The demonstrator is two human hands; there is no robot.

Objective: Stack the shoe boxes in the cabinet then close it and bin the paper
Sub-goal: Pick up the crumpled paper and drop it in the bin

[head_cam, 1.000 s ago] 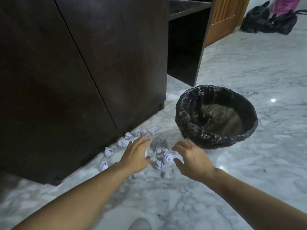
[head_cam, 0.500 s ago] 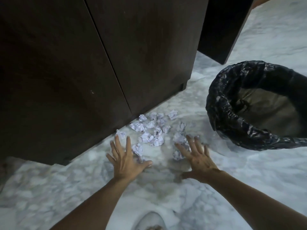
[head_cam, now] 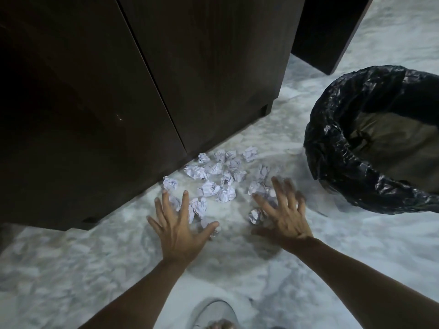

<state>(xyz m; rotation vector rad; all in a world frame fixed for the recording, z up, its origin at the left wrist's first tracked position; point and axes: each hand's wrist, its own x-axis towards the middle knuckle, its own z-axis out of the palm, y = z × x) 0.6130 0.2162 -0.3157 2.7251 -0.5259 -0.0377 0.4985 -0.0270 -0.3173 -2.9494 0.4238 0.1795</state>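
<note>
Both hands are down near the pale marbled stone floor (head_cam: 83,262), palms facing it, fingers straight and fanned wide, holding nothing. The left hand (head_cam: 177,230) has its fingertips among the nearest of the small crumpled balls of white lined paper (head_cam: 209,188), with one ball just by its thumb; the right hand (head_cam: 282,216), a little blurred, lies over two or three more on its side of the scatter. Whether either palm actually touches paper or floor cannot be told. The spread looks chosen for the job: with many light little wads lying loose, wide fingers on either side can rake them together into one heap between the hands instead of picking each up singly. The rest of the paper lies beyond the fingertips, strung along the foot of the tall dark brown wooden cabinet (head_cam: 202,79), whose two doors sit flush with only a thin seam between them, so the closing step appears done and no shoe boxes show outside. The round waste bin lined with a glossy black plastic bag (head_cam: 332,148) stands beyond and to the outer side of the right hand, mouth open and near enough that a gathered handful could probably be carried across in one short reach. Nearer than the wrists, the toe of a light grey shoe (head_cam: 215,312) shows at the bottom edge.
</note>
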